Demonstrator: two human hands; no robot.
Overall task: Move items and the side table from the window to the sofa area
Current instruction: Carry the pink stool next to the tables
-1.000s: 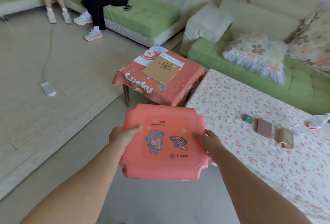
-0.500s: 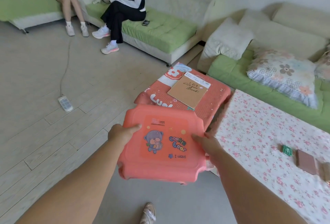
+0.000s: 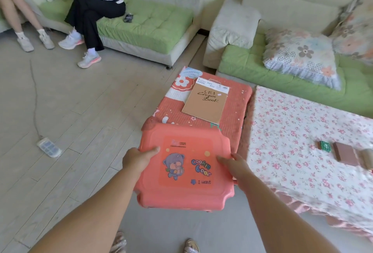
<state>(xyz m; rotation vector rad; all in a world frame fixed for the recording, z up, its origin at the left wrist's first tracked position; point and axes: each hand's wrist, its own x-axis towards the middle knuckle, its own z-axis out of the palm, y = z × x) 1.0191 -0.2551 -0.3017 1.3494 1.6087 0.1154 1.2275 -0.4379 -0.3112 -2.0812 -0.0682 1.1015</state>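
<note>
I carry a coral plastic stool (image 3: 185, 190) with a bear sticker and the words "cookie bear" on its top. My left hand (image 3: 139, 159) grips its left edge, thumb lying on the top. My right hand (image 3: 235, 163) grips the right edge the same way. The stool hangs in the air just in front of a small side table (image 3: 236, 111) draped in a red patterned cloth. A brown sketch book (image 3: 205, 101) lies flat on that table.
A low table under a floral cloth (image 3: 302, 131) stands to the right, bearing a green box (image 3: 325, 146) and a brown block (image 3: 344, 154). Green sofas (image 3: 149, 25) line the back, with two people seated at left. A power strip (image 3: 48, 148) lies on the floor.
I have stepped closer to the red-clothed side table while carrying the stool. The stool's far edge now overlaps the table's near corner. Both hands keep the same grip.
</note>
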